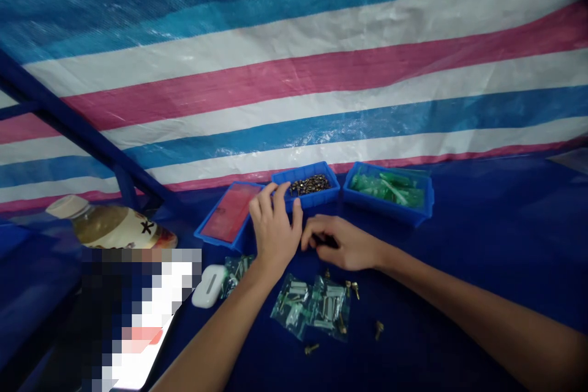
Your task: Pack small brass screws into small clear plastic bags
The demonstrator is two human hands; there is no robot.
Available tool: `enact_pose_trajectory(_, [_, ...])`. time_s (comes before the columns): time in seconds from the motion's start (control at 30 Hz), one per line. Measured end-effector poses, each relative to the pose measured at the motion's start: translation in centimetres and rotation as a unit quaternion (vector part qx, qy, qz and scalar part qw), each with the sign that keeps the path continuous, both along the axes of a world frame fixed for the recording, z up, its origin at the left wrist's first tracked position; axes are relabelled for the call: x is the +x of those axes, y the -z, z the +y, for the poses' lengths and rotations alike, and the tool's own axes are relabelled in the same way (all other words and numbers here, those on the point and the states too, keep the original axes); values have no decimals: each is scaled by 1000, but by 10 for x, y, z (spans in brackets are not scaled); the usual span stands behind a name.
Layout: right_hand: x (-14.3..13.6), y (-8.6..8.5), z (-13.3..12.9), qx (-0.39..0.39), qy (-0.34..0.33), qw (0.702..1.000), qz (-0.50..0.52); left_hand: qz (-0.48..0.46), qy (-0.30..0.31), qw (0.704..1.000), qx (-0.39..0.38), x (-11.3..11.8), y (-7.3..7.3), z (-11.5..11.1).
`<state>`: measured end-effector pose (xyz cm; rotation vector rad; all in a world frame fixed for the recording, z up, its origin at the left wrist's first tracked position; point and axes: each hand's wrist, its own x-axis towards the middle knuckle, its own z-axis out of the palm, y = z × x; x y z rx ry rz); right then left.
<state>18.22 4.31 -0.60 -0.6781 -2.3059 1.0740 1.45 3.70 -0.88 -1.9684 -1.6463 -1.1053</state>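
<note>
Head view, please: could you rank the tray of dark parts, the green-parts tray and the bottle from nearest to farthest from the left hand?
1. Tray of dark parts: just beyond the left hand, fingertips at its rim.
2. Green-parts tray: farther right.
3. Bottle: far left, lying down.

The right hand [342, 244] curls knuckles-up, so whatever lies under its fingers is hidden; the small dark parts in the middle tray [309, 185] are too small to tell apart; a pixelated patch [138, 312] blots out what lies at lower left (part of the bottle [110, 225] too); both forearms are cut off by the bottom edge; the packets [312, 306] show only blurred contents.
</note>
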Motion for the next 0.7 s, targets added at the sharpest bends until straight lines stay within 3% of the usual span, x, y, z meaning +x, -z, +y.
enact_pose_trajectory(0.07, [3,-6,-1,36,-89,994,-54,-2,20,1000,1,0,0,0])
enact_pose_trajectory(0.17, [5,-12,-2,54,-138,983,-104,-6,28,1000,1,-1,0,-1])
enact_pose_trajectory(0.5, [-2,7,-2,152,-70,981,-97,8,2,1000,-9,0,0,0])
enact_pose_trajectory(0.7, [-3,6,-5,166,-36,980,-100,6,-21,999,-25,3,-2,-3])
